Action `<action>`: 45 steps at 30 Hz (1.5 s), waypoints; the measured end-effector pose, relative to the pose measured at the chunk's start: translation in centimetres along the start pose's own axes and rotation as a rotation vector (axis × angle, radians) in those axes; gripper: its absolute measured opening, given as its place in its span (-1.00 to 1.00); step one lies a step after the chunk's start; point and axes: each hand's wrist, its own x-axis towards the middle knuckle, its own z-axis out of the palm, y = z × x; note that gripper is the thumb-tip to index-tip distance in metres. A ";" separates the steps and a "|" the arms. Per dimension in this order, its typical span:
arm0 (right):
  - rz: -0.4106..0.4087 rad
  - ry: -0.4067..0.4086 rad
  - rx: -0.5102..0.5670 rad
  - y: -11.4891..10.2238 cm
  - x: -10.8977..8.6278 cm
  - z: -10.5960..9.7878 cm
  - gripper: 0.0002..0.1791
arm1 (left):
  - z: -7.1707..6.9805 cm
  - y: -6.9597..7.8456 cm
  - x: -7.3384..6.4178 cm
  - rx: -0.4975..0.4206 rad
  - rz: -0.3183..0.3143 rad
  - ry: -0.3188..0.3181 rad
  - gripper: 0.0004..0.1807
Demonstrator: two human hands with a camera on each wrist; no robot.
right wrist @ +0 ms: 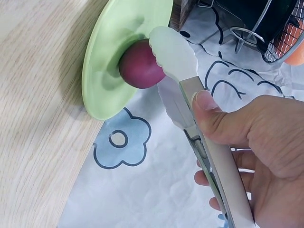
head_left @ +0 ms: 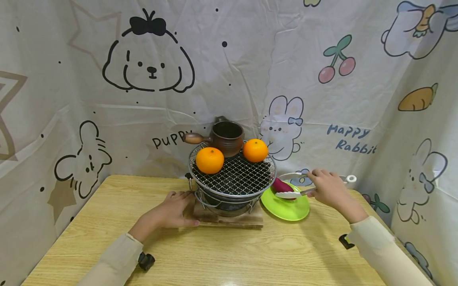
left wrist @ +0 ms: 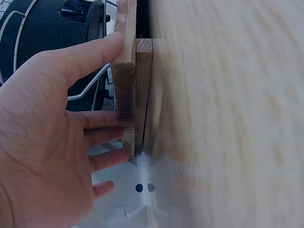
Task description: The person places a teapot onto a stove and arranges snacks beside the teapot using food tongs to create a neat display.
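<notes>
My right hand (head_left: 327, 188) grips a pair of tongs (right wrist: 221, 161) with white scalloped tips. The tips stand on either side of a smooth purple-red, elongated thing (right wrist: 140, 66), perhaps a sweet potato; whether they squeeze it I cannot tell. It lies on a green plate (head_left: 288, 213) right of the stove. With fingers fairly straight, my left hand (head_left: 171, 210) touches the wooden board (head_left: 229, 221) beneath the stove (left wrist: 52, 42); the thumb is at its front edge in the left wrist view.
On the stove's round wire grill (head_left: 237, 174) sit two oranges, one front left (head_left: 209, 161) and one at right (head_left: 255, 150). Behind them stands a brown clay pot (head_left: 229, 139), its handle pointing left. A printed cloth (head_left: 229, 79) hangs behind the wooden table (head_left: 236, 254).
</notes>
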 end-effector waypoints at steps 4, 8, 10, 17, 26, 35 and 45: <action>-0.025 0.017 0.003 -0.1 0.0 -0.1 -0.29 | 0.1 -0.1 0.0 0.001 0.005 0.009 0.08; -0.047 0.028 0.007 -0.2 0.1 -0.2 -0.32 | 0.1 -0.1 0.0 0.006 0.015 0.021 0.06; -0.051 0.029 0.005 -0.2 0.1 -0.2 -0.33 | 0.1 -0.1 0.0 0.009 0.020 0.026 0.05; -0.031 0.025 -0.037 0.0 0.3 -0.1 -0.29 | 0.0 0.1 -0.1 0.008 0.021 0.030 0.05; -0.037 0.031 -0.043 0.3 0.1 0.1 -0.28 | -0.2 0.2 0.0 -0.004 0.009 0.011 0.07; -0.039 0.040 -0.029 0.3 0.0 0.4 -0.30 | -0.1 0.2 0.0 -0.006 0.009 0.011 0.06; -0.032 0.032 -0.021 0.2 0.0 0.6 -0.32 | 0.0 0.1 -0.1 -0.005 0.005 0.012 0.05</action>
